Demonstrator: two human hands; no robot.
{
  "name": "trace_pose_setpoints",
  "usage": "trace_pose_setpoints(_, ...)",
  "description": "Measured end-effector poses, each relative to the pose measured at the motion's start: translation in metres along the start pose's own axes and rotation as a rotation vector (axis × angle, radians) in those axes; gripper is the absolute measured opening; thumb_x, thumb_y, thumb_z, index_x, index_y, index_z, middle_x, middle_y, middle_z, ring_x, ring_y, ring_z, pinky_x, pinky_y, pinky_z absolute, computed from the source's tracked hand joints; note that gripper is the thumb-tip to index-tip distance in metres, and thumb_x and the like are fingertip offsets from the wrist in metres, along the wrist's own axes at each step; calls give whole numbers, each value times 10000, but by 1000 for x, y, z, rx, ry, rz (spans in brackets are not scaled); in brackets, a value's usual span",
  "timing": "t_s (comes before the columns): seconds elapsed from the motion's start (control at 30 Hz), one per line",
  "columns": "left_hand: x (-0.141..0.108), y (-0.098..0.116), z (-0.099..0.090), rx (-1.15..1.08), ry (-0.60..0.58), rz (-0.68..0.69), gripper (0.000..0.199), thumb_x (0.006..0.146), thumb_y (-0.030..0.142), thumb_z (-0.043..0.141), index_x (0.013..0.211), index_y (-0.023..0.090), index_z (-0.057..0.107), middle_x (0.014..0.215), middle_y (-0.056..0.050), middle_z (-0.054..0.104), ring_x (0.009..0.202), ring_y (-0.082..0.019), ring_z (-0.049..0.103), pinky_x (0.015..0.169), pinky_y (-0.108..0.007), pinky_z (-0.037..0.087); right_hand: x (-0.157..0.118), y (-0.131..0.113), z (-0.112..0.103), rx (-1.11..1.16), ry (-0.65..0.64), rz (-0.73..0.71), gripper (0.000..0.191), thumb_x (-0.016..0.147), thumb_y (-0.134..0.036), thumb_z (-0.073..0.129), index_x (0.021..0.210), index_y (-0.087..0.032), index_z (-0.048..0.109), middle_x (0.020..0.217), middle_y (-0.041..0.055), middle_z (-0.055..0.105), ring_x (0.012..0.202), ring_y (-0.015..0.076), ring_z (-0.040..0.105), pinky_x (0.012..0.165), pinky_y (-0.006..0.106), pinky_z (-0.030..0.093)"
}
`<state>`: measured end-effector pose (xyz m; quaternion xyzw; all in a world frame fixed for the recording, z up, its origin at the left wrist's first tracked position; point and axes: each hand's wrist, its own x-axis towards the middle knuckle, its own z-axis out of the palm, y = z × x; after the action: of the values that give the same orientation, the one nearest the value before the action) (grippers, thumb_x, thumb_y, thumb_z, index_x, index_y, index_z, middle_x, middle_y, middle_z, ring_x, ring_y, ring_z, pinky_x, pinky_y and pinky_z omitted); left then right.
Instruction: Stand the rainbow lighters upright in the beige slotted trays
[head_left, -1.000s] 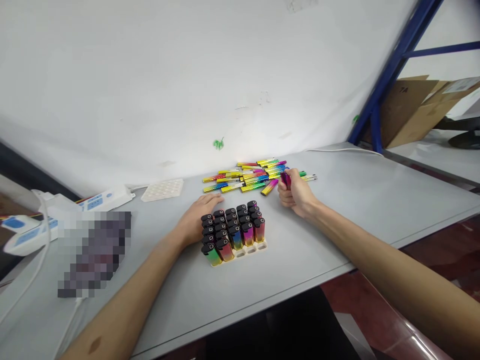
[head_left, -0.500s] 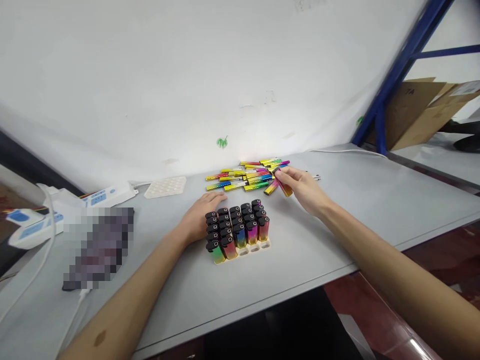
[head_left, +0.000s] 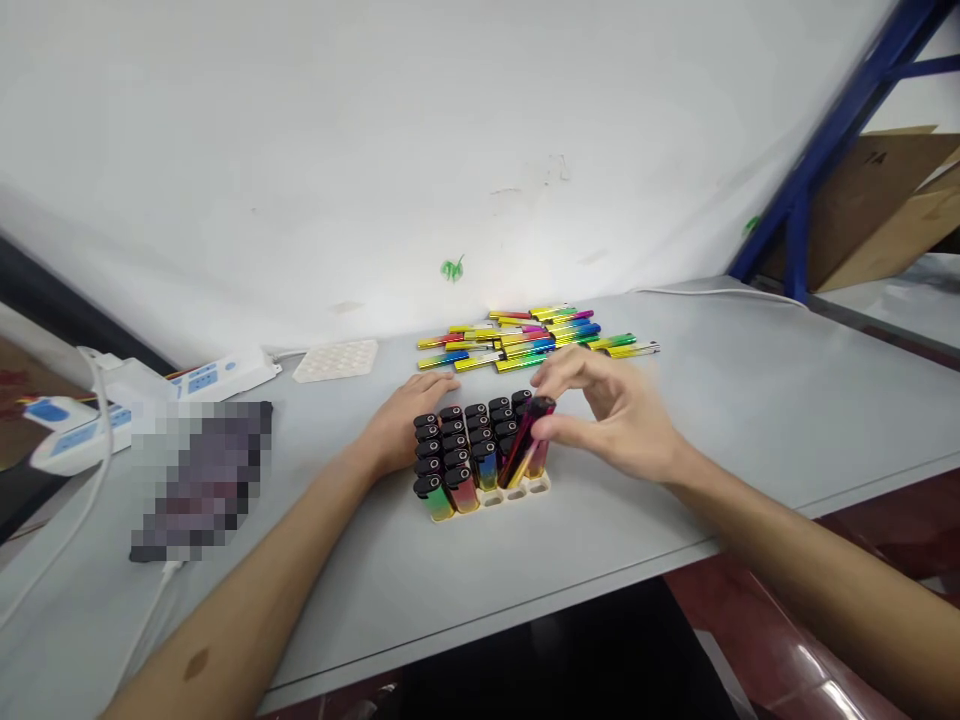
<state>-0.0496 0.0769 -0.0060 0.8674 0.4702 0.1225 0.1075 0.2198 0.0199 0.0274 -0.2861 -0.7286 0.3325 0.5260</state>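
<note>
A white holder (head_left: 492,499) stands on the table with rows of upright black-topped lighters (head_left: 460,490) in it. Several of its front slots hold nothing. Between thumb and fingers, my right hand (head_left: 622,415) pinches a shiny, dark red and yellow lighter (head_left: 523,445), tilted, its lower end over the front of the holder. The lighter's bottom tip is partly lost among the others. My left hand (head_left: 401,420) lies flat with fingers stretched out, against or close beside the holder's left side. Behind both hands, a pile of shiny multicoloured lighters (head_left: 517,345) lies near the wall.
A second white holder (head_left: 336,361) lies flat at the back left. Power strips (head_left: 217,375) and a pixelated dark object (head_left: 210,480) with a white cable occupy the left side. Cardboard boxes (head_left: 862,215) stand beyond a blue metal frame (head_left: 832,150) on the right.
My right hand has come from the pile toward me and left, bringing a lighter over the holder. My left hand stays beside the holder. The view has shifted slightly.
</note>
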Motion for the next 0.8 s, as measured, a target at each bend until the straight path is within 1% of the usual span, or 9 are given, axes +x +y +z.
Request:
trace_pose_setpoints(0.13,1,1,0,17,-3,-7,484,929,381,437,1338,151,556,1492,-137,501,1416,-287,401,1178,-478,339,-8,0,17,-138,-49,-176,247,721,-359,849,857,-249,675,841,21,664,934,209,591,768,355,522)
trace_pose_setpoints(0.23,1,2,0,-1,14,-6,492,947,405,413,1325,131,569,1479,-153,512,1405,-300,414,1176,-484,340,-9,0,24,-263,-94,-304,260,719,-368,855,863,-251,672,823,10,676,888,202,571,801,374,491)
trace_pose_setpoints(0.3,1,1,1,-13,28,-2,496,948,419,415,1323,136,573,1471,-150,521,1403,-304,420,1174,-487,344,-9,0,27,-342,-126,-359,271,716,-391,855,849,-245,670,863,13,671,850,190,566,821,382,465)
trace_pose_setpoints(0.4,1,0,2,-5,38,-3,513,950,441,410,1325,132,572,1464,-156,527,1401,-311,422,1168,-497,352,-9,2,29,-420,-130,-397,280,722,-410,847,829,-223,668,929,39,631,861,190,550,809,373,441)
trace_pose_setpoints(0.57,1,2,1,25,15,-4,543,942,413,408,1344,80,557,1479,-189,502,1405,-316,414,1176,-490,338,-10,3,29,-453,-129,-412,310,763,-447,808,908,-225,647,967,44,599,893,199,538,822,373,435)
trace_pose_setpoints(0.6,1,2,0,25,11,-7,540,941,405,405,1344,79,557,1482,-188,500,1408,-316,411,1176,-491,338,-10,4,28,-446,-114,-408,306,784,-453,787,922,-222,642,962,44,597,896,200,539,821,371,435)
trace_pose_setpoints(0.67,1,4,-1,22,5,-13,534,940,395,399,1342,83,562,1485,-184,500,1411,-316,409,1176,-495,340,-6,8,23,-446,-45,-378,223,882,-423,687,930,-213,630,941,44,597,903,200,542,822,367,433)
trace_pose_setpoints(0.73,1,4,-2,12,4,-17,529,933,390,413,1346,94,562,1488,-174,501,1414,-314,407,1175,-495,344,-1,16,15,-513,51,-299,179,979,-355,536,934,-205,624,919,48,601,905,200,543,822,361,433)
trace_pose_setpoints(0.8,1,4,-3,3,-2,-28,528,919,385,440,1353,109,561,1494,-161,499,1418,-312,403,1178,-491,343,5,27,5,-662,114,-154,232,1013,-326,441,984,-199,633,916,59,604,904,211,550,814,361,436)
